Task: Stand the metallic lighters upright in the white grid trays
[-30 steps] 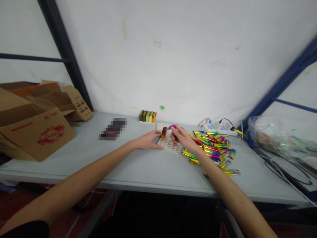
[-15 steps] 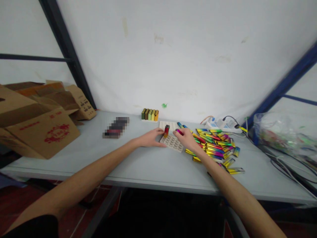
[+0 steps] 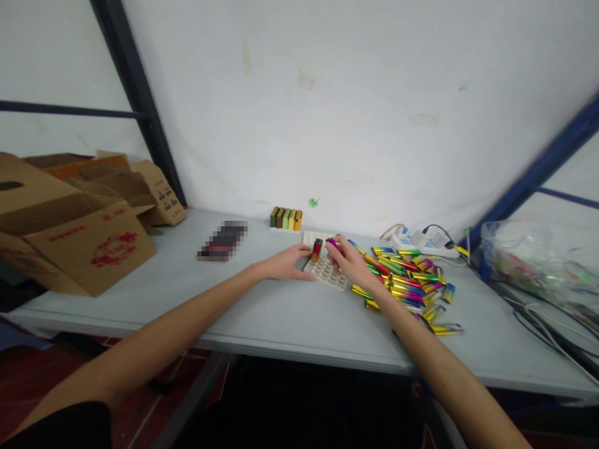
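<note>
L hand (image 3: 283, 263) splayed by pale, round-pocketed tray (image 3: 331, 278), R hand (image 3: 350, 263) pinching prob. a slim, glossy purple lighter (image 3: 331, 242).

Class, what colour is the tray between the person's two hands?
The tray is off-white; the head view, the only one, shows it best.

I see a pale, shallow tray of gridded pockets (image 3: 332, 279) flat on the tabletop. A shiny red-and-gold lighter-shaped piece with a dark top (image 3: 317, 251) stands nearly upright at its far left part. Just right of that, I make out a metallic magenta piece (image 3: 332, 244), held tilted, mostly hidden.
</note>
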`<state>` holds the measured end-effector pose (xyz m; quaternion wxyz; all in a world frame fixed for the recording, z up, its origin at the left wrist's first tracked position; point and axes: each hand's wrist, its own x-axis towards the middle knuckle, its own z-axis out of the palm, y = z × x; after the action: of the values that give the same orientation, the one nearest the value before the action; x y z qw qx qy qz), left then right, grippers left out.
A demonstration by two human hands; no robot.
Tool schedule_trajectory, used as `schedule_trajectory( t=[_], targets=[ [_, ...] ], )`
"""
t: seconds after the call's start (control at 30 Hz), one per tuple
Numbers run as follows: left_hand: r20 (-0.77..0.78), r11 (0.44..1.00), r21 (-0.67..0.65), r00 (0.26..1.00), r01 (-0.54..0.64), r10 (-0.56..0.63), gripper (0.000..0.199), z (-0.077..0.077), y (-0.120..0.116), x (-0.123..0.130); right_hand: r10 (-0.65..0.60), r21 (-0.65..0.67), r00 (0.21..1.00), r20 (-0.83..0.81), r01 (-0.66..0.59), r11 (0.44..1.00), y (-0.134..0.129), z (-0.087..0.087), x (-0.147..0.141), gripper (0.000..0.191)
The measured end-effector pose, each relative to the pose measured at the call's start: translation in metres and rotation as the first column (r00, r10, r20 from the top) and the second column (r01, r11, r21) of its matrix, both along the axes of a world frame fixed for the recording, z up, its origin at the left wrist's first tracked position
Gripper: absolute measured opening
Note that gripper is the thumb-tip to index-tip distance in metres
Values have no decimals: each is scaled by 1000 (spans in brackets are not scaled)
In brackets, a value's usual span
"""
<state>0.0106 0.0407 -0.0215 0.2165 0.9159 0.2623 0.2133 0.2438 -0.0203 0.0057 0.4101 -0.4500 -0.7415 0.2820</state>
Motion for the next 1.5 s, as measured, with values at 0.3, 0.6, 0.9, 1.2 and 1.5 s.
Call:
schedule_trajectory(
  t=[0.3,0.6,0.9,1.2,1.5],
  targets=[
    [21,1000,-9,1000,-5,5,71,0,-2,0,-148,209,936,319,83,974,-1,1,1,41],
    [29,1000,-27,1000,-6,7,74,-1,-1,0,-149,194,924,353,84,977,2,-3,-3,23],
    [28,1000,1,999,-31,31,70,1,-3,1,-234,229,718,656,107,968,1,3,-15,26],
    [40,999,11,998,-40,39,65,-1,-1,0,-238,230,658,714,101,968,-7,17,-23,41],
    [19,998,25,998,-62,61,71,0,0,1,-391,330,696,602,229,916,30,20,83,40]
  ],
)
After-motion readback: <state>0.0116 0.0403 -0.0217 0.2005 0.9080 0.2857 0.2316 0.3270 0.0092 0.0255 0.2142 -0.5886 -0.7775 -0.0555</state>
